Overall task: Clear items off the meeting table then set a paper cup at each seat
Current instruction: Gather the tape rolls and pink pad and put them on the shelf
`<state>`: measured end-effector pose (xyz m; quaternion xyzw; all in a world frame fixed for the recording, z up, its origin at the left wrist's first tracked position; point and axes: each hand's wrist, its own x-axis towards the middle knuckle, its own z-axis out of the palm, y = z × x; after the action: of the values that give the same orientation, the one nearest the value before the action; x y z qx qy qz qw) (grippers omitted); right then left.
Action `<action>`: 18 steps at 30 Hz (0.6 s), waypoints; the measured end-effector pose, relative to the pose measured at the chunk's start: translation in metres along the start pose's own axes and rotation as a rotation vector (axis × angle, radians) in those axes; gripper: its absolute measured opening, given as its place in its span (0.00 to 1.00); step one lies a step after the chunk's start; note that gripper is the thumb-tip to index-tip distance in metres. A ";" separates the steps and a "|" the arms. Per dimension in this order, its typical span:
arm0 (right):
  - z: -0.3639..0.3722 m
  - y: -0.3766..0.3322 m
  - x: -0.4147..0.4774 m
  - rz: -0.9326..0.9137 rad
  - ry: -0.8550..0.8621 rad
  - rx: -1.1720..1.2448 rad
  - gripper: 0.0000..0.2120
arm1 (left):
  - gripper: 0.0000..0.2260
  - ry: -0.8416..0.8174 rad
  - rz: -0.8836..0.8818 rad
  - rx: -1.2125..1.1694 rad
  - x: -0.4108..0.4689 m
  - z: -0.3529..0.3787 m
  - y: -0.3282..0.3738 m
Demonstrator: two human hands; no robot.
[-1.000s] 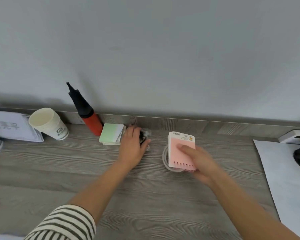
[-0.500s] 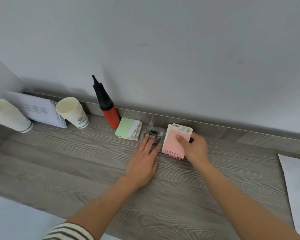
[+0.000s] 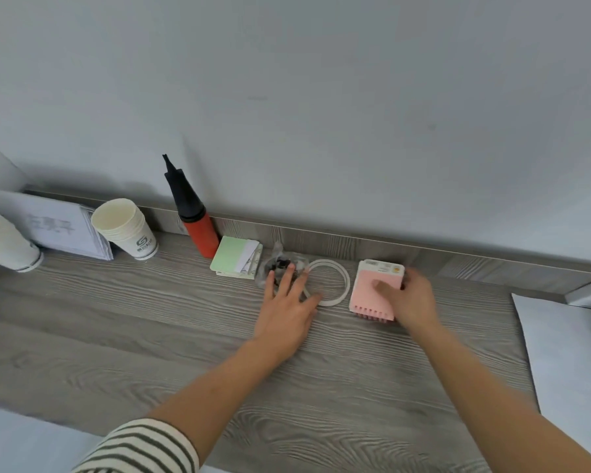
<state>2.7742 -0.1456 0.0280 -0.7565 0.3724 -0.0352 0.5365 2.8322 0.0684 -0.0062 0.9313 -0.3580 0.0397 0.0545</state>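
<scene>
Spreads straight fingers (image 3: 289, 273) of left hand (image 3: 287, 312) over clear crinkled plastic bag of dark bits (image 3: 270, 264), thumb touching white round tape ring (image 3: 347, 285). Grips pink rectangular spiral notepad (image 3: 369, 303) in right hand (image 3: 413, 298), right of ring.

Office side counter (image 3: 151, 336) (grey wood-grain) with stacked paper cups (image 3: 127, 230), green notepad (image 3: 231, 257), printed sheets (image 3: 58, 227)

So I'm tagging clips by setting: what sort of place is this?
Probably an office or meeting room: a grey wood-grain tabletop against a plain wall, stacked paper cups, a pink spiral notepad and printed sheets.
</scene>
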 end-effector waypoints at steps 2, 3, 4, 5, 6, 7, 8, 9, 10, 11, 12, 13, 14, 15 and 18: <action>0.004 0.002 -0.005 -0.115 -0.016 -0.174 0.31 | 0.12 -0.006 0.002 -0.005 0.002 -0.001 -0.003; 0.004 0.004 -0.007 -0.181 -0.013 -0.266 0.37 | 0.11 0.003 -0.003 -0.014 0.004 -0.002 -0.004; 0.002 0.007 -0.012 -0.232 -0.019 -0.353 0.41 | 0.10 0.015 -0.009 -0.027 0.005 -0.003 -0.004; 0.001 0.013 -0.016 -0.268 -0.043 -0.437 0.42 | 0.08 0.026 -0.019 -0.042 0.007 -0.003 -0.005; 0.000 0.020 -0.021 -0.291 -0.084 -0.528 0.40 | 0.08 0.034 -0.029 -0.053 0.007 -0.003 -0.005; 0.001 0.026 -0.025 -0.308 -0.133 -0.623 0.37 | 0.07 0.038 -0.035 -0.056 0.007 -0.002 -0.005; 0.002 0.030 -0.029 -0.329 -0.163 -0.713 0.33 | 0.07 0.040 -0.036 -0.053 0.007 -0.002 -0.005; 0.004 0.035 -0.030 -0.366 -0.164 -0.785 0.30 | 0.07 0.043 -0.035 -0.048 0.008 -0.001 -0.005; 0.007 0.037 -0.032 -0.396 -0.140 -0.841 0.29 | 0.07 0.051 -0.030 -0.042 0.008 0.000 -0.006; 0.010 0.037 -0.032 -0.415 -0.104 -0.864 0.30 | 0.07 0.065 -0.022 -0.037 0.009 0.000 -0.007; 0.013 0.036 -0.032 -0.424 -0.073 -0.870 0.31 | 0.07 0.084 -0.010 -0.035 0.010 0.000 -0.008; 0.016 0.035 -0.031 -0.439 -0.041 -0.866 0.32 | 0.07 0.101 0.002 -0.038 0.012 0.000 -0.008; 0.019 0.034 -0.032 -0.446 -0.029 -0.868 0.32 | 0.07 0.118 0.010 -0.046 0.013 0.000 -0.009; 0.020 0.034 -0.033 -0.453 -0.031 -0.873 0.32 | 0.06 0.125 0.007 -0.060 0.015 -0.001 -0.009; 0.020 0.032 -0.030 -0.452 -0.083 -0.891 0.32 | 0.08 0.096 -0.038 -0.129 0.019 -0.005 -0.008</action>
<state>2.7452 -0.1168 0.0033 -0.9746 0.1564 0.0422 0.1548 2.8518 0.0627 0.0003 0.9295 -0.3389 0.0600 0.1324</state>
